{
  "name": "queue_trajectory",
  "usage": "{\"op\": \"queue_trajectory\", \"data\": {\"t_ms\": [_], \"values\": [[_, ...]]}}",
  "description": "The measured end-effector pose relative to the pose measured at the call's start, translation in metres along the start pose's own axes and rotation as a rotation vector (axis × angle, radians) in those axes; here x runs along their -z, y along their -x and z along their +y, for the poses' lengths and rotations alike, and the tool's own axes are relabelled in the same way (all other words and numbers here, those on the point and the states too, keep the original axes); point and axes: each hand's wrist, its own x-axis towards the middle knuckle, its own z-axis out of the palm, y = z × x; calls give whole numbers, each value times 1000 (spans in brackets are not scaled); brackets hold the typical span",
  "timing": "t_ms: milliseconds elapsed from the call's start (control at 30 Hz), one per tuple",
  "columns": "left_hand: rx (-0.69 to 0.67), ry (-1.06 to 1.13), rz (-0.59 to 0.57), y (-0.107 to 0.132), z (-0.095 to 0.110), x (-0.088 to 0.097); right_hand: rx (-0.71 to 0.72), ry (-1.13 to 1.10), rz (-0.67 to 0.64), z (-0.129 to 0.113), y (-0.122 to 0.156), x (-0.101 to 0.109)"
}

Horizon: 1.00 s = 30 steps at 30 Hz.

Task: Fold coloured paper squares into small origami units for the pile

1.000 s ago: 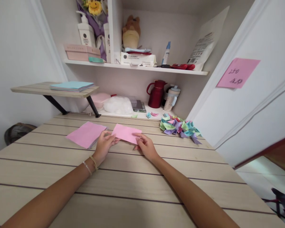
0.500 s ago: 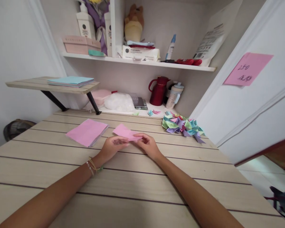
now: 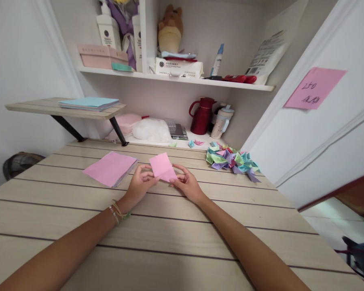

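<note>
A small pink sheet of paper (image 3: 162, 166), four-cornered and tilted up toward me, is between my two hands above the desk. My left hand (image 3: 140, 182) pinches its lower left edge with thumb and fingers. At the lower right corner, my right hand (image 3: 187, 184) grips the same paper, thumb in front and fingers behind. Left of my left hand lies a stack of pink paper (image 3: 111, 167). Farther right on the desk is a heap of folded paper pieces (image 3: 232, 159) in green, purple, blue and pink.
A raised wooden shelf (image 3: 33, 106) on black legs holds blue paper sheets (image 3: 89, 103). Behind the desk stand a red jug (image 3: 202, 116), a tumbler (image 3: 222, 121) and a white plastic bag (image 3: 152, 130). A white shelf (image 3: 170, 80) spans overhead.
The pink paper has been turned and tilted upward, so it now shows as a more upright square. My left fingers have shifted slightly left along it.
</note>
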Motion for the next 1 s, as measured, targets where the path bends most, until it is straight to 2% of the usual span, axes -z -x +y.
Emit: {"op": "queue_trajectory", "data": {"t_ms": [67,167,267,367,467,567,700,800,1000], "values": [[7,37,2,0,2,0,4,28,-54,1,0,0],[22,21,-82,1,4,-1,43,126,-79,1,0,1],[24,-88,-194,2,5,-2,130,300,-12,-1,1,1],[12,-155,-232,4,7,-1,238,463,83,-3,1,2],[35,-87,-246,7,11,-2,219,517,82,-1,2,3],[36,6,-229,7,14,-3,159,447,6,0,3,2],[18,37,-134,4,8,-2,206,357,-9,-2,4,0],[29,50,-146,2,-1,-1,221,380,-15,-5,5,-1],[38,-82,-113,3,-1,0,225,364,42,-9,4,0]]}}
